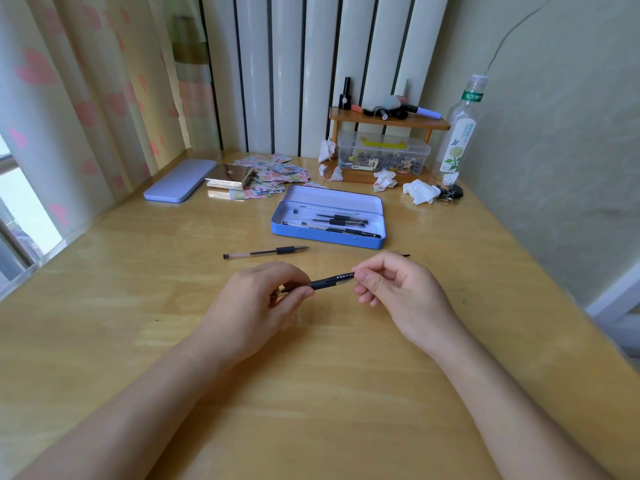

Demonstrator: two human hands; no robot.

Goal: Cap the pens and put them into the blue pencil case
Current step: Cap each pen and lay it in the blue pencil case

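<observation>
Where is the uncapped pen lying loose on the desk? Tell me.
In the head view, the uncapped pen lies on the wooden desk left of centre, between the open blue pencil case behind and the left hand in front.

pen (331, 282) between both hands (398, 289)

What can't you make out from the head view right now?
- Held pen: both ends hidden by the left hand and right hand; whether the cap is seated is unclear.
- Dark object behind the right hand: mostly hidden, unidentifiable.
- Pens in the blue pencil case: overlapping, count uncertain.
</observation>
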